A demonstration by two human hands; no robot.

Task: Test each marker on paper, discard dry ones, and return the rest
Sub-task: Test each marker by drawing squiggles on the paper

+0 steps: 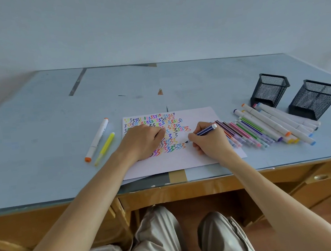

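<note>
Blue desk (39,127) by pale wall: R hand (209,141) grips marker (203,132) on paper (196,118), L hand (144,142) fisted

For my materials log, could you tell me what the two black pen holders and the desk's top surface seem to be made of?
Pen holders: probably black-coated metal mesh; the walls are see-through grids under solid rims. Desk top: likely a glass sheet over pale blue lining, judging by its clear, glossy front edge; wood shows below.

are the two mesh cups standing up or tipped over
Both upright. The left mesh cup and right mesh cup rest on their bases, open tops up, behind the loose markers.
</note>
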